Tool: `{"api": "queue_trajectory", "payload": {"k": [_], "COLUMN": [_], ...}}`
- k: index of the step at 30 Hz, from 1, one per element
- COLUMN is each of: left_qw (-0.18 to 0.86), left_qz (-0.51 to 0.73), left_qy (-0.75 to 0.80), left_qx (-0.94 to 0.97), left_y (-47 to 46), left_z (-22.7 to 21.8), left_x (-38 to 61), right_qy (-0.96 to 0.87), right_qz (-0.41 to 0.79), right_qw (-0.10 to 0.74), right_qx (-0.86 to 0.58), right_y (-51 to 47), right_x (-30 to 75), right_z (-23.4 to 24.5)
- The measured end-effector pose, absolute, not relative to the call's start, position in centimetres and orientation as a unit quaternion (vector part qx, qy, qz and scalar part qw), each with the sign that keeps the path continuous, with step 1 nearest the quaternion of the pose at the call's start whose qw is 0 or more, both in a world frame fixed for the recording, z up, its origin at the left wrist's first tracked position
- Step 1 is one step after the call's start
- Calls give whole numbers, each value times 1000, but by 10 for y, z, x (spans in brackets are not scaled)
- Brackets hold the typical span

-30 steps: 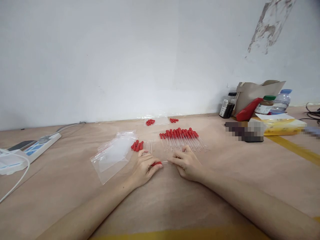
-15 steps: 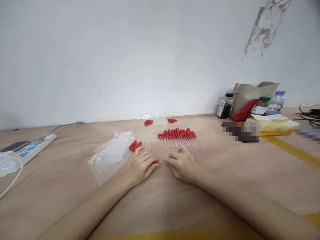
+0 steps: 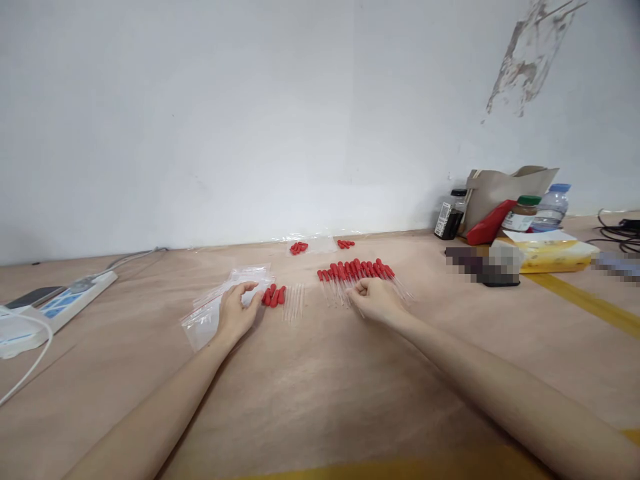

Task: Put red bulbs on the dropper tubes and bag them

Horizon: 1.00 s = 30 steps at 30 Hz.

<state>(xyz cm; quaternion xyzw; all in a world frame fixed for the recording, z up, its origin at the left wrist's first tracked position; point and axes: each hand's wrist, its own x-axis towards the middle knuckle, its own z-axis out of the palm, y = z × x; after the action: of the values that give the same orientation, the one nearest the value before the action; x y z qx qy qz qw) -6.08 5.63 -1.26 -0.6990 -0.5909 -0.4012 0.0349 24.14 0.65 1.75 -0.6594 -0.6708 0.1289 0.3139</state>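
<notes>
My left hand [image 3: 239, 310] is open, thumb and fingers apart, just left of a small pile of red rubber bulbs [image 3: 273, 296] and partly over the clear zip bags [image 3: 205, 319]. Thin bare glass tubes [image 3: 294, 302] lie side by side to the right of the bulbs. My right hand [image 3: 376, 299] is closed in a pinch at the near side of a row of red-bulbed droppers [image 3: 345, 272]. A thin glass tip pokes out below its fingers, apparently from a dropper in its grip; the bulb end is hidden by the hand.
More red bulbs [image 3: 299, 248] lie on clear plastic near the wall, with another small group [image 3: 345, 245] beside them. At left is a power strip [image 3: 80, 300] with cables and a phone [image 3: 36, 297]. Bottles, a bag [image 3: 505, 190] and a yellow tissue pack [image 3: 557, 253] stand at right.
My hands have parted from the dropper they held together in the middle. The left moved left and opened by the red bulbs; the right moved up and right to the dropper row.
</notes>
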Motion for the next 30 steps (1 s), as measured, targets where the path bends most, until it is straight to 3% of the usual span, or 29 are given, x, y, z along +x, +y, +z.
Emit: {"api": "queue_trajectory", "payload": {"k": [10, 19, 30], "left_qw": [-32, -86, -129], "left_qz": [-325, -327, -332], "left_qy": [-590, -617, -583], "left_qx": [-739, -711, -730], "left_y": [53, 56, 45], "left_z": [-14, -13, -5], "left_x": [-55, -48, -26], "right_qy": [-660, -699, -717], "right_qz": [15, -32, 51], "right_qw": [188, 198, 162], "right_qx": [-727, -687, -676], "right_y": [65, 54, 48], "right_x": [188, 187, 144], "right_z": [12, 11, 12]}}
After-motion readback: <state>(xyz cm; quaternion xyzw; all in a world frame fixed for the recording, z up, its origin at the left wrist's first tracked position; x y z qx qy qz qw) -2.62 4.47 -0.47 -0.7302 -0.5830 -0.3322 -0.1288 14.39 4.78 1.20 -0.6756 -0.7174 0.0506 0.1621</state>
